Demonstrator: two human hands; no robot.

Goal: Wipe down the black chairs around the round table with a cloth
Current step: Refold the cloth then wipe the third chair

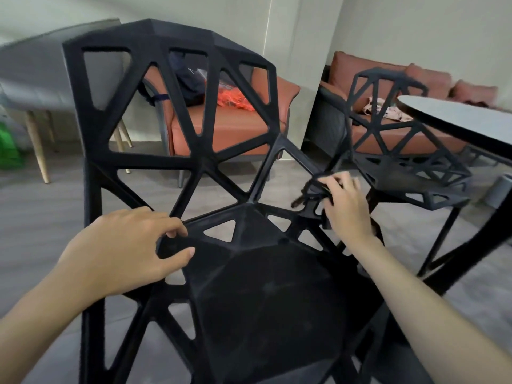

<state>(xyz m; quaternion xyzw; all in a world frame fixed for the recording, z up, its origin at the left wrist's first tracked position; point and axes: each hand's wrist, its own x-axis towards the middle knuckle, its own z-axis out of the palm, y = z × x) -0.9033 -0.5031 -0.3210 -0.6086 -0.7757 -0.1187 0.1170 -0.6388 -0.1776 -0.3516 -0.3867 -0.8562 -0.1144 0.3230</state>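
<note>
A black lattice chair fills the middle of the view, its openwork back rising at the left and centre. My left hand grips the left edge of the seat, fingers curled round a strut. My right hand holds a dark cloth bunched against the chair's right edge where the armrest strut meets the seat. A second black lattice chair stands to the right, beside the round table with its pale top.
An orange armchair holding a dark bag and an orange item stands behind the near chair. An orange sofa runs along the right wall. A grey chair with wooden legs and a green bag are at the left.
</note>
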